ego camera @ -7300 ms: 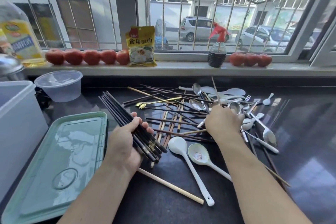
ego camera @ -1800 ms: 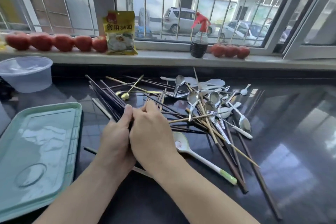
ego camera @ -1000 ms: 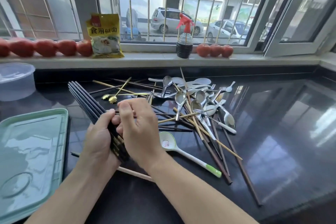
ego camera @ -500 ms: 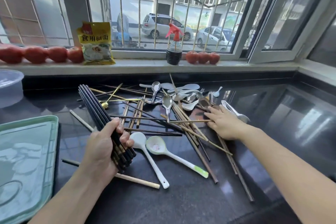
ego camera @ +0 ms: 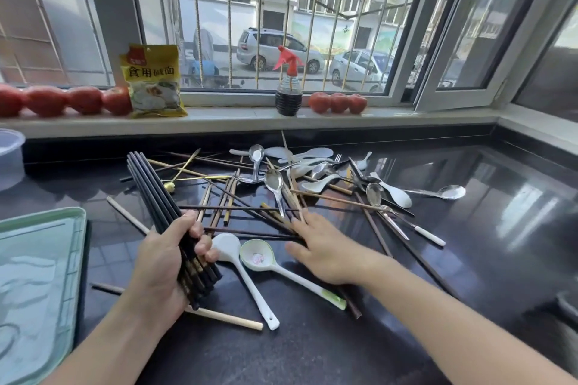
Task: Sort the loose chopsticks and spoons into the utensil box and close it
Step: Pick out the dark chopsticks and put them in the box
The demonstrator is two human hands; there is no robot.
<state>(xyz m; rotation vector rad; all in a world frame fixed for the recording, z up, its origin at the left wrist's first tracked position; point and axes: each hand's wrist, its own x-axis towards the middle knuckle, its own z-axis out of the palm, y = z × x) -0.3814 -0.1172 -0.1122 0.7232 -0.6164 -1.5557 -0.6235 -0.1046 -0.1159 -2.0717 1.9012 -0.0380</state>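
My left hand (ego camera: 162, 262) is shut on a bundle of black chopsticks (ego camera: 150, 187) that slants up and to the left. My right hand (ego camera: 325, 247) lies flat with spread fingers on dark chopsticks at the near edge of the loose pile (ego camera: 281, 194) of wooden and dark chopsticks and metal and white spoons on the black counter. Two white ceramic spoons (ego camera: 247, 275) lie between my hands. A pale wooden chopstick (ego camera: 225, 317) passes under my left wrist. The green tray-like lid (ego camera: 37, 284) sits at the left edge.
A clear plastic tub (ego camera: 9, 153) stands at the far left. On the windowsill are tomatoes (ego camera: 62, 100), a yellow packet (ego camera: 153, 81) and a small spray bottle (ego camera: 288, 94). A lone metal spoon (ego camera: 444, 192) lies to the right of the pile.
My right hand has drawn back from the spoons at the pile's right side to the dark chopsticks near the white spoons. My left hand keeps the black bundle.
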